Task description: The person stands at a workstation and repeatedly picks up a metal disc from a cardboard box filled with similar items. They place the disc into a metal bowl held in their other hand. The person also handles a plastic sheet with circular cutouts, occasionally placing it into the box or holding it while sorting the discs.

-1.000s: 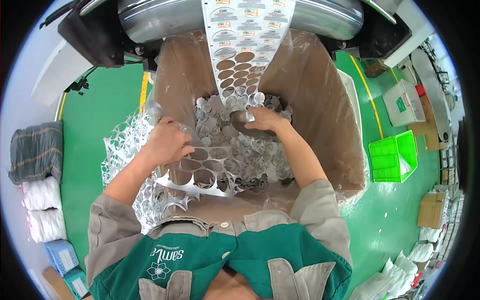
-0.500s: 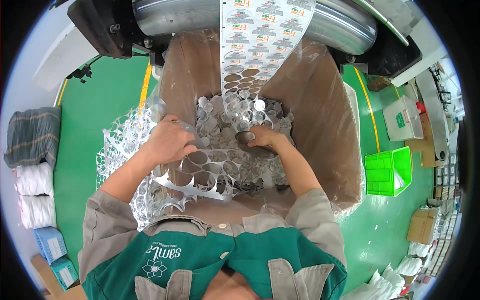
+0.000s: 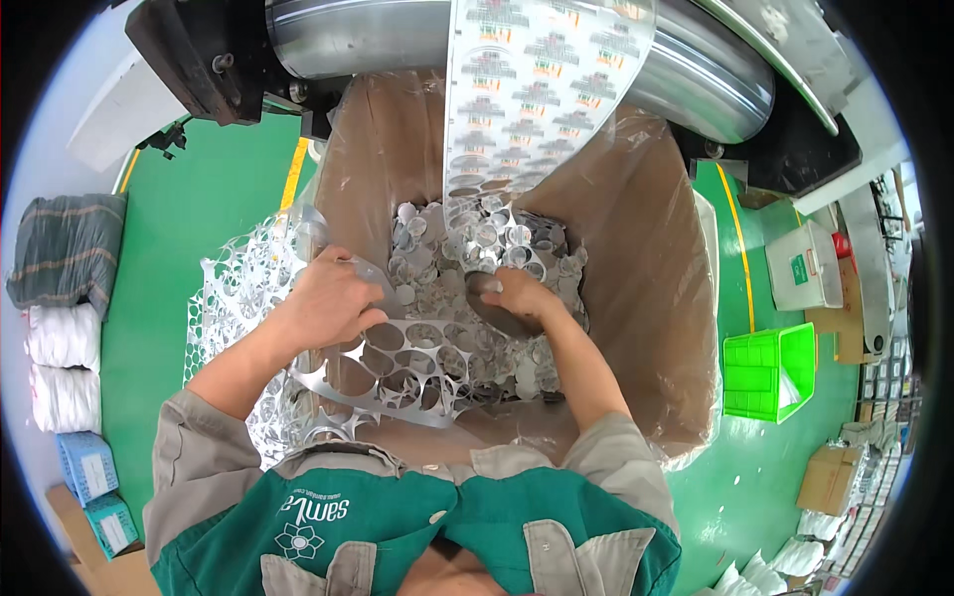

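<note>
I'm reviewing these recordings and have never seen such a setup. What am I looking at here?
There is no robot: these are a person's bare hands, filmed from above by a fisheye camera worn on the head, so straight edges bend. In front is a brown, plastic-lined bin holding many round discs. A printed strip hangs into it past a metal roller. The right hand holds a dark, rounded piece whose kind I can't tell. The left hand is at a silvery web full of round holes; its grip is hidden.
</note>
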Motion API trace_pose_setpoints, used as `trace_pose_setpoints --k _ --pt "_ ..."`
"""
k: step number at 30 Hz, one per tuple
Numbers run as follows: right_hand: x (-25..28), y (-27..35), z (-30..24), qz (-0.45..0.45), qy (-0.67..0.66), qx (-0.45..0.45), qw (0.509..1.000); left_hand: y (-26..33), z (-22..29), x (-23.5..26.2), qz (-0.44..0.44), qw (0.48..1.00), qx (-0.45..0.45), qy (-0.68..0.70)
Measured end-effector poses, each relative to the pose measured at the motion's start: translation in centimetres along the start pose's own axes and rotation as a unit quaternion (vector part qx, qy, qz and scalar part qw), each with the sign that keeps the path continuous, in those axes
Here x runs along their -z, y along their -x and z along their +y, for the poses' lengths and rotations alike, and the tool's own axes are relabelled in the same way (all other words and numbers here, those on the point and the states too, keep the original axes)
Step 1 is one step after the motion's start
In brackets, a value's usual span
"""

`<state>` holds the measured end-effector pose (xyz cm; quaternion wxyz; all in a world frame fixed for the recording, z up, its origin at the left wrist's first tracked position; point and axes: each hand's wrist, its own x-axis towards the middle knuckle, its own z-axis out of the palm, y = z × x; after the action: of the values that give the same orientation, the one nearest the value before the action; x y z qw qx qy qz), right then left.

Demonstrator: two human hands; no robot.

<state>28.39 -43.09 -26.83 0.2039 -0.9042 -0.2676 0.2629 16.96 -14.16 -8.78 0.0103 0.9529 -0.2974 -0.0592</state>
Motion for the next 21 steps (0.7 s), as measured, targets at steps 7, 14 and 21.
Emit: trace_pose_setpoints --k 7,14,21 --pt "12.9 5.5 -3.2 0.057 -0.691 0.327 0.642 0.3 0.1 -0.4 0.036 0.999 -0.010 0.005" --pt "-7.1 -3.2 19.4 0.348 -0.668 -0.207 0.624 -0.7 0.2 0.1 0.058 0.996 -0.028 0.058" --pt "-5.3 0.1 9.1 -0.177 0.072 -0.181 0.965 -0.8 1.0 1.3 -0.031 0.991 0.014 0.133"
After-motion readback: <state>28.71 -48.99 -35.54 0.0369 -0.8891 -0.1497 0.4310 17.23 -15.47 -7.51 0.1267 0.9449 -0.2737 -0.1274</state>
